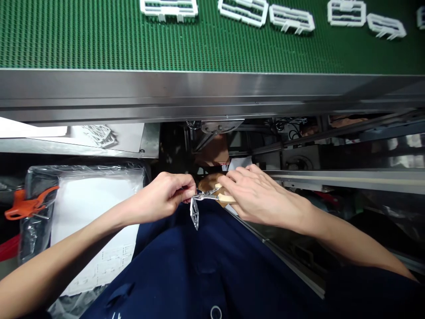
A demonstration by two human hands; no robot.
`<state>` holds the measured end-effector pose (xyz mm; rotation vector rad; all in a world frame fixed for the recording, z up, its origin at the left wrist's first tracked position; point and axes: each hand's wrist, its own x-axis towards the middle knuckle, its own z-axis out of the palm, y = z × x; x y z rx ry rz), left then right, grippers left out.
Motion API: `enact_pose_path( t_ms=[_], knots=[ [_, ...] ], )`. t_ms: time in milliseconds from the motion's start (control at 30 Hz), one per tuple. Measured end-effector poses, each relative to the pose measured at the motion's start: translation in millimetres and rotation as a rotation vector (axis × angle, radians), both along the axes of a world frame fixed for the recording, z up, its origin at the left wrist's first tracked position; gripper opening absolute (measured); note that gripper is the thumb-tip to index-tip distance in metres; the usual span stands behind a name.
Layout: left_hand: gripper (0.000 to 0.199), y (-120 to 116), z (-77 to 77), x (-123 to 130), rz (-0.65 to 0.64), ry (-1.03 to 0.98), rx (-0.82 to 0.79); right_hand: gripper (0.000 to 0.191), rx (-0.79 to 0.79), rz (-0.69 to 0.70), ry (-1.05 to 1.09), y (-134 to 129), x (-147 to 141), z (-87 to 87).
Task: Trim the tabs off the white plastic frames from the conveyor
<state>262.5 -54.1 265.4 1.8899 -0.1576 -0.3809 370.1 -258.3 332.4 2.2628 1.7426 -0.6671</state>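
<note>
My left hand [166, 197] pinches a small white plastic frame [195, 213], which hangs down from the fingertips over my lap. In my right hand [265, 195] is a pair of nippers [226, 198] with cream handles, fingers wrapped round them. The metal jaws point left and meet the top of the frame, close to my left fingertips. Whether the jaws are closed on the plastic I cannot tell. Part of the frame is hidden behind my left fingers.
Several white plastic frames [247, 9] lie on a green conveyor belt [83, 42] behind a metal rail [212, 88]. At left, an orange-handled tool [28, 206] lies beside white paper [89, 230] on a plastic-lined box. More white parts [101, 134] sit on a shelf.
</note>
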Motion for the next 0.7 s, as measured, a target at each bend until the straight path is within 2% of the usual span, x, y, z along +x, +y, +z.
enact_pose_path(
  t_ms=[567,700],
  knots=[
    [0.016,-9.0,2.7,1.9,-0.029,0.031,0.022,0.021,0.018,0.087,-0.14,4.2,-6.7,20.6],
    [0.018,-10.2,-1.3,2.5,-0.026,0.065,-0.013,0.014,0.047,0.128,-0.127,9.5,-2.1,17.4]
  ],
)
